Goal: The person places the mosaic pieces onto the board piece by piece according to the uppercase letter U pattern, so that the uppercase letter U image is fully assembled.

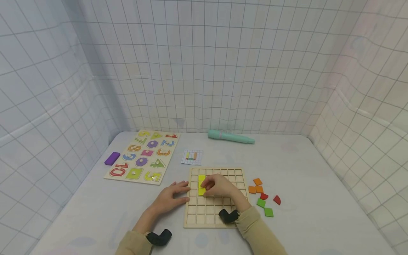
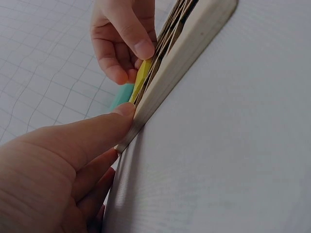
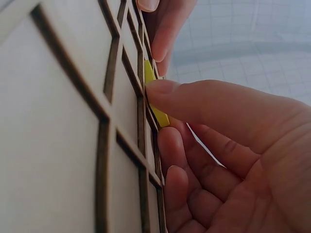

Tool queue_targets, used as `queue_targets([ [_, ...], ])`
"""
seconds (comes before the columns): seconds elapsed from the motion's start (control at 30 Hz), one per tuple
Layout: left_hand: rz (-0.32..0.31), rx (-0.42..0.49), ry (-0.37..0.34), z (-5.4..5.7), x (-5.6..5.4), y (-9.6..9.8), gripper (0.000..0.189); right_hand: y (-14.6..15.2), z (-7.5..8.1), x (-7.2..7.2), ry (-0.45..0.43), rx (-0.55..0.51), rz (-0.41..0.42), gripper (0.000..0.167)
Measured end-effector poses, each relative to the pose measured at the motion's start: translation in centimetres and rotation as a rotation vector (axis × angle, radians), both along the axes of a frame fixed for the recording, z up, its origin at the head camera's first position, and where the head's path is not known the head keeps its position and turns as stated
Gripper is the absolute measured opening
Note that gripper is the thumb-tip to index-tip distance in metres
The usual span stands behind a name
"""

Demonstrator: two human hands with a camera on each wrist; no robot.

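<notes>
My right hand [image 1: 220,186] is over the wooden grid board [image 1: 216,227], with thumb and fingertips pinching a yellow square tile [image 3: 157,108] at the grid. In the head view, yellow tiles [image 1: 202,177] line up in a column near the board's left side; the right fingers partly cover them. The left hand [image 1: 170,199] rests against the board's left edge with its fingers extended. From the left wrist, the left thumb [image 2: 102,136] touches the rim while the other fingers lie lower, beside the board.
Right of the board lie orange squares [image 1: 258,181], red quarter-round pieces [image 1: 277,200] and green squares [image 1: 268,212]. A number puzzle board [image 1: 149,152], a purple block [image 1: 112,158], a small pattern card [image 1: 192,157] and a teal marker-shaped tube [image 1: 231,137] lie farther back.
</notes>
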State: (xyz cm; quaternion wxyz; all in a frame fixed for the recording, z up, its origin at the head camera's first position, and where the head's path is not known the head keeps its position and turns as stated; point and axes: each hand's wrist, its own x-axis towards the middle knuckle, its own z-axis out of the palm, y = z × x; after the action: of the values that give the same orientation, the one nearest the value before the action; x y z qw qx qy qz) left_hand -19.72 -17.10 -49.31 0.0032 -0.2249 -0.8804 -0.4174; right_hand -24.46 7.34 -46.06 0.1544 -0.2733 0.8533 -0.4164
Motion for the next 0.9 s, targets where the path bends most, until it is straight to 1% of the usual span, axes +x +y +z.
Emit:
queue_targets([
  [0.23, -0.005, 0.003, -0.023, 0.11, -0.02, -0.01, 0.043, -0.08, 0.03, 0.07, 0.012, 0.018, -0.001, 0.022],
  [0.43, -0.006, 0.002, -0.026, 0.08, -0.03, -0.05, 0.043, -0.11, 0.13, 0.18, 0.003, 0.014, -0.01, 0.023],
  [0.9, -0.008, 0.013, -0.029, 0.21, 0.02, -0.02, 0.043, -0.16, 0.08, 0.22, 0.024, 0.011, -0.003, 0.023],
])
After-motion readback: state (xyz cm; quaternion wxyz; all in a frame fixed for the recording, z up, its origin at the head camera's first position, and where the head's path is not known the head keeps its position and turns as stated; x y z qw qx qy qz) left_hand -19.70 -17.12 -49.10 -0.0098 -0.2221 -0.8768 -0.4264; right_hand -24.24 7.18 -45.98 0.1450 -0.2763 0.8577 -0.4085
